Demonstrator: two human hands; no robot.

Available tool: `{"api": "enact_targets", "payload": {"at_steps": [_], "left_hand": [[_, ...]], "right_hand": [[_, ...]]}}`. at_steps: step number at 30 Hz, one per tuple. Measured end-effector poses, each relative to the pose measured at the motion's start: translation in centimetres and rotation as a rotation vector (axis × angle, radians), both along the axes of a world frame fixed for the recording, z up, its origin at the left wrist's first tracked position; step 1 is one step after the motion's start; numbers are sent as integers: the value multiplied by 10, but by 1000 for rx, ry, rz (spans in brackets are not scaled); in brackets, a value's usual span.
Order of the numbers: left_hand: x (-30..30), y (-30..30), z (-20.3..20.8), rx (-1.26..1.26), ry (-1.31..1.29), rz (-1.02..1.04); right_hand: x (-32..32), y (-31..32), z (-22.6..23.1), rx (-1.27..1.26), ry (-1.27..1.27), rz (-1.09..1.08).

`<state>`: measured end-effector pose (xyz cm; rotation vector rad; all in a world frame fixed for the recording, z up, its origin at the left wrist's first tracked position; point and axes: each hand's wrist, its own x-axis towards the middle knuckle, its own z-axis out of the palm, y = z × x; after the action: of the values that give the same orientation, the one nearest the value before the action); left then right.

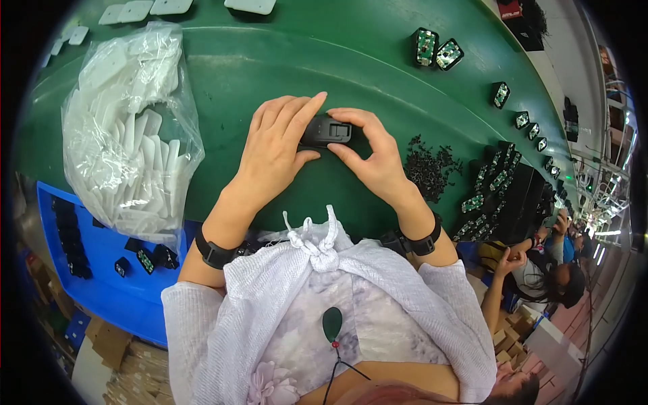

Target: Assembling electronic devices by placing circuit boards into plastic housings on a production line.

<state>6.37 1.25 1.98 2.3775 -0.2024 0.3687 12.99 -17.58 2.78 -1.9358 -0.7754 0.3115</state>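
Observation:
A small black plastic case (335, 131) with a rectangular recess lies between my hands on the green work surface (229, 88). My left hand (275, 143) covers its left end, the fingers stretched along the far side and the thumb at the near side. Around the right end curl the index finger and thumb of my right hand (372, 150). Both hands hold the case; its left part is hidden under my left fingers. Just right of my right hand lies a pile of small black parts (432, 167), too small to name.
At left stands a clear bag of white plastic plates (135, 135); below it is a blue tray (101, 290) holding black parts. Black housings with green circuit boards (426, 47) line the right, near a black box (523, 196). Co-workers (563, 283) sit at lower right.

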Motion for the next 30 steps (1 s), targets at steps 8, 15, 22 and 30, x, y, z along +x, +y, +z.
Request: {"api": "enact_targets", "payload": {"at_steps": [8,15,22,30], "left_hand": [[-10,1,-12,-119,39,14],[-1,-3,-10,-35,5,-5],[-3,6,-2,-43,73,-42],[-3,6,-1,-38,102,-54]], "right_hand": [[9,-28,13,50,-46,-191],[25,-59,7,-242,-288,-242],[76,-65,46,-346,-550,-347],[191,-92,24,-921,-859,-117]]}}
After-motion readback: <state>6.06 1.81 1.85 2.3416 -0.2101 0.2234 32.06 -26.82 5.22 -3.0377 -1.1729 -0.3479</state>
